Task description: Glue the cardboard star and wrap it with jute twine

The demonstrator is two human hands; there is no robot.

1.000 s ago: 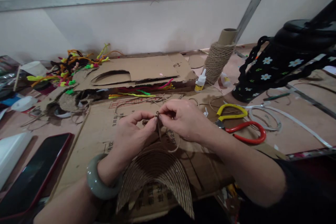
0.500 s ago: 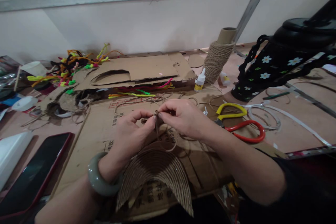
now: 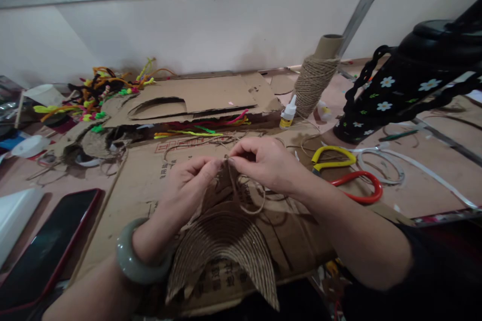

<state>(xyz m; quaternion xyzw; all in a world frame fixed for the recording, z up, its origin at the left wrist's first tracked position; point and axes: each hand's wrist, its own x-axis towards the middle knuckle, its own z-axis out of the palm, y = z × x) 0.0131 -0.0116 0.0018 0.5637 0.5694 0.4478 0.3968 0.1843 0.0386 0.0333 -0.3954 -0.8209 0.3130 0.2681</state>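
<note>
Over the printed cardboard sheet (image 3: 143,200), my left hand (image 3: 192,185) pinches brown twine (image 3: 236,193) between thumb and forefinger. My right hand (image 3: 263,163) pinches the same twine close beside it, the fingertips of both nearly meeting. A loop of the twine hangs below my right fingers. What exactly sits between the fingertips is small and partly hidden. Nearer me lies an arched piece covered in rows of twine (image 3: 226,233), flat on the cardboard, touched by neither hand.
Right of my hands lie pliers with yellow and red handles (image 3: 357,174). Behind stand a glue bottle (image 3: 288,114), a twine cone (image 3: 314,77) and a black flowered tumbler (image 3: 380,95). A phone (image 3: 52,246) lies left. Colourful pipe cleaners (image 3: 105,85) and cut cardboard (image 3: 218,93) are at the back.
My left hand has drawn slightly left, its fingers more closed, and the small piece of twine at the fingertips shows less. The hanging loop has swung a little right.
</note>
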